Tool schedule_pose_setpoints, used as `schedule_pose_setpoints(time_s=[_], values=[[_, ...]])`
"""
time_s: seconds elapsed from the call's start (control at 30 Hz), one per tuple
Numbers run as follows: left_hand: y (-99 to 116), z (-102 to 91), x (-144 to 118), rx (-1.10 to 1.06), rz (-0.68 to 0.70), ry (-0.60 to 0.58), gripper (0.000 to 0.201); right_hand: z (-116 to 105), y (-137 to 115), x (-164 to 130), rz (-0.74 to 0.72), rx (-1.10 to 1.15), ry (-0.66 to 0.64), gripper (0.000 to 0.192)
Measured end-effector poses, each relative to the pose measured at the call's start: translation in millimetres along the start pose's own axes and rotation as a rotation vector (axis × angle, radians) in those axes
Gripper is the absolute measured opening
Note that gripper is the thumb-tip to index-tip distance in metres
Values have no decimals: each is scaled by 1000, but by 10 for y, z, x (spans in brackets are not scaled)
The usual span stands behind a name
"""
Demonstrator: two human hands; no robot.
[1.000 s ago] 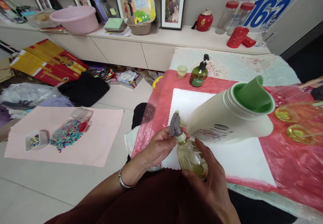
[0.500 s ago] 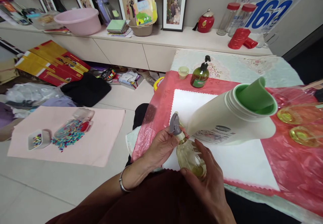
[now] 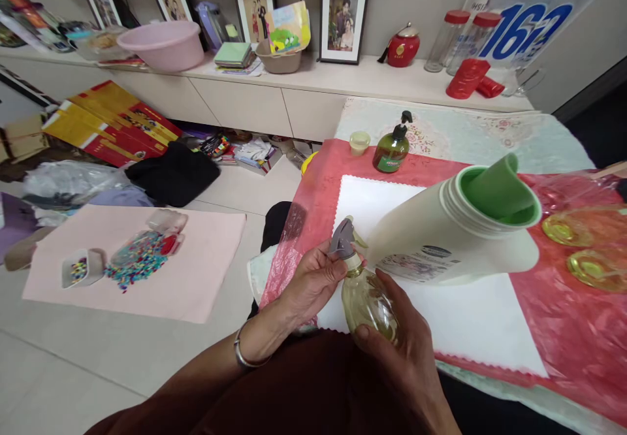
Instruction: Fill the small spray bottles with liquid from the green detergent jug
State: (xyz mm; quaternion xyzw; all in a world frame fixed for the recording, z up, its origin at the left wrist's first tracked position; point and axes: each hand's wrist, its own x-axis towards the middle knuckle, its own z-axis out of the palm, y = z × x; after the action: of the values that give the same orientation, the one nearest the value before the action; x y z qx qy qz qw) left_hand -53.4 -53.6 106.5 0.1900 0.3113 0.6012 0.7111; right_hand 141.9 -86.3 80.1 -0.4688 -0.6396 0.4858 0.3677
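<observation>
A clear yellowish spray bottle (image 3: 368,299) is tilted in front of me, between my two hands. My left hand (image 3: 316,281) pinches the bottle's neck just under its grey trigger spray head (image 3: 343,242). Around the lower body of the bottle curve the fingers and thumb of my right hand (image 3: 406,340). Right behind it, a large cream jug (image 3: 416,242) with a green piece (image 3: 504,190) in its wide mouth rests on a white scalloped sheet (image 3: 482,330).
Farther back on the red plastic cover (image 3: 578,330) are a green pump bottle (image 3: 390,153) and a small cup (image 3: 359,143). Yellowish glass vessels (image 3: 568,226) lie at right. On the floor, a pink mat (image 3: 210,258) carries spilled beads (image 3: 137,262) and a white container (image 3: 82,268).
The spray bottle's body has turned a little in my hands. My grip stays much the same, and the whole view has shifted slightly.
</observation>
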Motion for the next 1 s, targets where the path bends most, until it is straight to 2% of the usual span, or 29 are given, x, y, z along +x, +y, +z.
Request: schedule_pose_setpoints(time_s=[0.2, 0.43, 0.63, 1.0], values=[[26, 6, -52, 7, 28, 11, 32, 36, -68, 56, 119, 180, -69, 70], [58, 7, -75, -18, 65, 129, 38, 127, -124, 170, 35, 80, -69, 72], [56, -23, -56, -11, 44, 113, 34, 163, -80, 160, 13, 126, -40, 66], [45, -21, -38, -15, 120, 196, 39, 177, -59, 150, 98, 143, -44, 70]])
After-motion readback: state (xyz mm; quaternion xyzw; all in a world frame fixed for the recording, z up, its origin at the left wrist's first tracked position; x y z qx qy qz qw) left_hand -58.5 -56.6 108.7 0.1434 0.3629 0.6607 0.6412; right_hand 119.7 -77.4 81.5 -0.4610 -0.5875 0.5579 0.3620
